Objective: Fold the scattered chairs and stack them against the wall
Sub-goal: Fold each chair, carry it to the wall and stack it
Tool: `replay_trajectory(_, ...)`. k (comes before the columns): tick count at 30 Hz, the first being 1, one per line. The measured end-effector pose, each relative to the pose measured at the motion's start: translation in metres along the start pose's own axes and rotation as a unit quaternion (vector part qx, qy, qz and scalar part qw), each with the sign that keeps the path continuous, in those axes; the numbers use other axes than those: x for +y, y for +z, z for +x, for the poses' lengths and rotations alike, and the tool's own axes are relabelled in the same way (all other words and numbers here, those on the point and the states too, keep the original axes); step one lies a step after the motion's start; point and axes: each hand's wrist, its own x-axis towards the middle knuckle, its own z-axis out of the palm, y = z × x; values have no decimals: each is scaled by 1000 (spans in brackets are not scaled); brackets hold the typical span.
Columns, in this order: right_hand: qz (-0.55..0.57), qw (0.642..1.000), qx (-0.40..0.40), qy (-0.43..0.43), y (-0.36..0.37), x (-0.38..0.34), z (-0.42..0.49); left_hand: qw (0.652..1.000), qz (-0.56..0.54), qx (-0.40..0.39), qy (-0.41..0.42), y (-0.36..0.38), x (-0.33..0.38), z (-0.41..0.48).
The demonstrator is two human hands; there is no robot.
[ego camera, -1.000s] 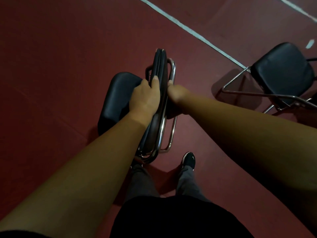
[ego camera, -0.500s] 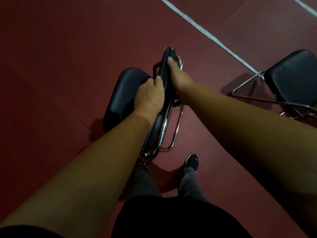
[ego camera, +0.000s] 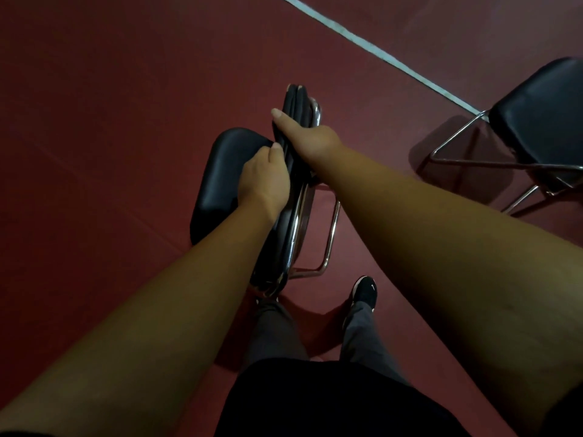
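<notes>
- Folded chair (ego camera: 298,197) stands edge-up on red floor (ego camera: 110,105), directly ahead of the person; black backrest pad (ego camera: 220,178) juts to its left.
- Left hand (ego camera: 265,179) grips the folded seat's edge, fingers curled.
- Right hand (ego camera: 310,140) clamps the top, thumb laid along the pad; its fingers are hidden behind.
- Second chair (ego camera: 542,121) unfolded, well apart to the right, just beside white line (ego camera: 378,52).

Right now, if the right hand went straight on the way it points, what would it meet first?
Nothing that I can see. The right hand grips the folded black padded chair with chrome tube frame and points toward the picture's upper left; beyond its thumb lies only dark red floor, though depth is unclear.
</notes>
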Motion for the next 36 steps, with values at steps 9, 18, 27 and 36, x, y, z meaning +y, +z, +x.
replay_trajectory(9,39,999,0,1,-66,21,-25,998,-45,-45,-6,40,38,-45)
replay_trajectory(18,125,991,12,49,-172,64,-72,974,-140,-178,-2,111,76,-120)
replay_trajectory(27,190,968,156,50,-247,115,-79,908,40,-418,-3,148,116,-139)
replay_trajectory(36,106,957,261,67,-286,138,-76,892,116,-431,74,186,130,-141)
